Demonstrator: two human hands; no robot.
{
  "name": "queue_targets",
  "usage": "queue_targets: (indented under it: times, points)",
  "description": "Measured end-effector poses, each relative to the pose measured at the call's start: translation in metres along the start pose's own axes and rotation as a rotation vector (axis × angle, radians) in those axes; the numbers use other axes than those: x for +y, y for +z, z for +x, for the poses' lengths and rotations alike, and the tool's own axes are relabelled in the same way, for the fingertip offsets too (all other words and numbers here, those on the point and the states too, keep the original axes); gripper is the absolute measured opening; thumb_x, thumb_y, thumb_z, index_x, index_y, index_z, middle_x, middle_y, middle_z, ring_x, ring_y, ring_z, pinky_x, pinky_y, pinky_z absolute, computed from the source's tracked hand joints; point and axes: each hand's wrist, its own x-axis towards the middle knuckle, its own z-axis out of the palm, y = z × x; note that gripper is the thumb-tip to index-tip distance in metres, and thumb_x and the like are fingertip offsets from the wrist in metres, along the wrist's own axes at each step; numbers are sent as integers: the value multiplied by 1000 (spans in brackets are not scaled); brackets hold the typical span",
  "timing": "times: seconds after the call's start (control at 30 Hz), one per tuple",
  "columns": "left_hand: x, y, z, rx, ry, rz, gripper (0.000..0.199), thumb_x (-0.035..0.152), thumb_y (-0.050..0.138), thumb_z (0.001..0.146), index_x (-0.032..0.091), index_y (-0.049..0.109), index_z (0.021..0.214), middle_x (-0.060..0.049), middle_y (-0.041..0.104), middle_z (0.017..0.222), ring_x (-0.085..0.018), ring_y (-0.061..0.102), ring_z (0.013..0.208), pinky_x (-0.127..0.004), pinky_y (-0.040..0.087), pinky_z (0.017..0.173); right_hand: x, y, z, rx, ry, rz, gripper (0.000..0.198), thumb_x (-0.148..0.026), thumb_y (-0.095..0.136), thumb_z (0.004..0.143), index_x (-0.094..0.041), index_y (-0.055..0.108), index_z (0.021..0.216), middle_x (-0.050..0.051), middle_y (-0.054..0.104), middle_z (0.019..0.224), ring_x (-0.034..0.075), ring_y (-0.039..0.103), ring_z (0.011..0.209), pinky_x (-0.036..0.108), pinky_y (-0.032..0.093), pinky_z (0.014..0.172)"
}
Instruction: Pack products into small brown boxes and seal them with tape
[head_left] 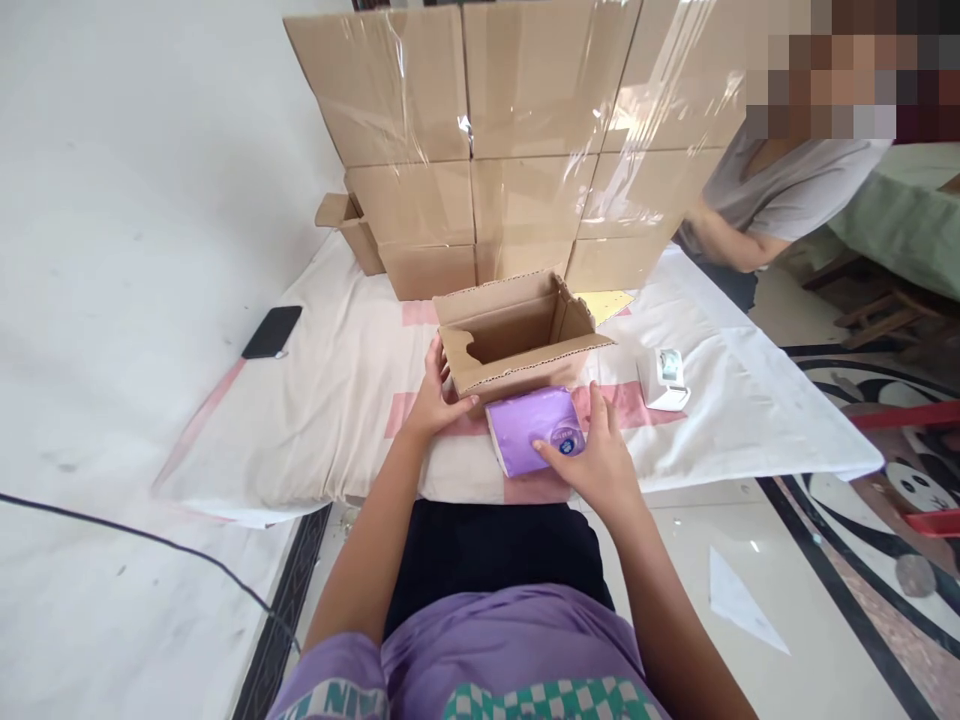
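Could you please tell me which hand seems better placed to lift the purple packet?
Probably the right: the right hand has its thumb over the purple packet and its fingers by the packet's right edge, while the left hand is at the open carton's left end.

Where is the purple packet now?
In the head view, the purple packet is at the near side of the open box, with the right hand on its right end.

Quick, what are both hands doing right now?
Left hand: open, spread against the cardboard box's near left corner.
Right hand: thumb on the purple pack, fingers by its right side; whether it's gripping can't be told.
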Motion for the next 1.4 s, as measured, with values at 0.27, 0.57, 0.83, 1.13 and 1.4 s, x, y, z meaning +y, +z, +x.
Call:
queue_targets:
  times: [0.27, 0.57, 0.83, 1.13, 1.4]
  points:
    - [-6, -4, -6, 28, 23, 66, 122, 53, 84, 78, 39, -2, 163, -13, 4, 174, -36, 16, 160, -53, 29, 126, -40, 22, -18, 8, -159, -289, 115, -57, 78, 70, -15, 23, 162, 28, 48, 145, 49, 45, 135, 66, 35, 110]
    - [-7, -9, -6, 54, 3, 54, 119, 54, 84, 78, 41, 1, 162, -12, 3, 174, -35, 11, 161, -54, 31, 125, -5, -50, 28, -563, -513, -343, 101, -30, 64, 75, -31, 19, 166, 5, 18, 173, 43, 13, 158, 68, 15, 124]
    - [-9, -10, -5, 46, 14, 37, 120, 52, 85, 77, 42, 1, 162, -13, 1, 174, -36, 16, 160, -56, 34, 123, 16, -67, 17, -336, -407, -360, 57, -28, 58, 87, -35, 61, 144, 4, 34, 167, 41, 26, 154, 66, 26, 121]
    - [-4, -10, -4, 55, 3, 35, 122, 56, 86, 75, 40, 3, 163, -13, 0, 174, -37, 20, 159, -52, 37, 122, -9, -29, -19, -128, -281, -379, 88, -64, 72, 79, -20, 52, 152, 17, 35, 165, 46, 32, 148, 64, 32, 118]
    - [-1, -11, -4, 63, -30, 10, 123, 54, 87, 72, 39, 6, 163, -13, 3, 175, -37, 20, 158, -51, 39, 120, -10, -42, -10, -216, -445, -389, 58, -44, 64, 86, -24, 61, 140, 13, 39, 162, 43, 38, 141, 63, 39, 112]
